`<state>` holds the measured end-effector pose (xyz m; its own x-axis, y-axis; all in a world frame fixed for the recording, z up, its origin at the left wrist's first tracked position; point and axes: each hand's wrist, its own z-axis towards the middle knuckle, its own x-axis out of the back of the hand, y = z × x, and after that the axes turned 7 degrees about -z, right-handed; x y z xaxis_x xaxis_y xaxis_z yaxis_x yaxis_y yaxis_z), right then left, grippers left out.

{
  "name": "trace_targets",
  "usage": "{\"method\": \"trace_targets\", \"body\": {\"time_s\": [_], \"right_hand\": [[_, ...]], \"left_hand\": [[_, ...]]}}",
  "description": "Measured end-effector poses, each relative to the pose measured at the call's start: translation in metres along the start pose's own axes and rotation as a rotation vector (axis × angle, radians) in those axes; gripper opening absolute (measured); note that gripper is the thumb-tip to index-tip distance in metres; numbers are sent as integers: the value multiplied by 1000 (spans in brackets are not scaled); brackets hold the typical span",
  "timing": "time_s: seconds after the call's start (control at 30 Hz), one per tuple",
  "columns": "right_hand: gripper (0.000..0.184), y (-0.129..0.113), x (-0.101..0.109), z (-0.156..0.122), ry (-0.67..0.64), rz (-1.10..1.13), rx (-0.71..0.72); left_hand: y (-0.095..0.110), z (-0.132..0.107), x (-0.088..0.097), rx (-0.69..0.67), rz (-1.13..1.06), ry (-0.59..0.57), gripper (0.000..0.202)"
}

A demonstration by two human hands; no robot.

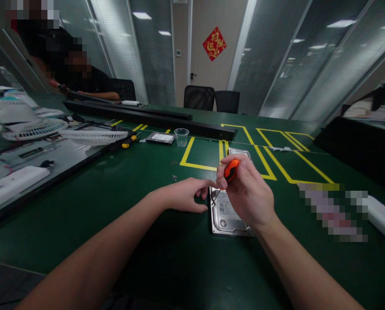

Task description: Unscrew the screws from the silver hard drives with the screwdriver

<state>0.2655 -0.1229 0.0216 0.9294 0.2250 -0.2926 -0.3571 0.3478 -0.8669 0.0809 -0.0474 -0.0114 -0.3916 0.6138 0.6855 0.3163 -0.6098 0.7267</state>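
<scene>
Right hand (252, 196) grips orange-black screwdriver (232, 169), shaft angled down at hard drive's (232, 227) left edge, probably for tip control. Drive lies flat on desk (121, 206), label up, likely for access. Left hand (186, 196) loosely open by that edge, maybe steadying; contact unclear.

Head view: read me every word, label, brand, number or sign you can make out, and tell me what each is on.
"招财进宝", as best I can read it: red diamond sign on the door.
Hard drive at the hands: label print too small to read.
Drive beside the clear cup: label too small to read.
White casing at far left: dark marking, too blurred to read.
</scene>
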Motion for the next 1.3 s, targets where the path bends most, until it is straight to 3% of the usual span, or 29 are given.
{"method": "trace_targets", "body": {"time_s": [0.8,1.07,1.3], "right_hand": [[23,-2,-2,0,33,-66,-2],[13,-1,-2,1,-13,-66,17],[29,-3,-3,-1,-34,-62,-10]], "left_hand": [[0,3,-5,-2,-17,10,36],[-1,4,-6,9,7,11,46],[-3,4,-6,14,1,7,48]]}}
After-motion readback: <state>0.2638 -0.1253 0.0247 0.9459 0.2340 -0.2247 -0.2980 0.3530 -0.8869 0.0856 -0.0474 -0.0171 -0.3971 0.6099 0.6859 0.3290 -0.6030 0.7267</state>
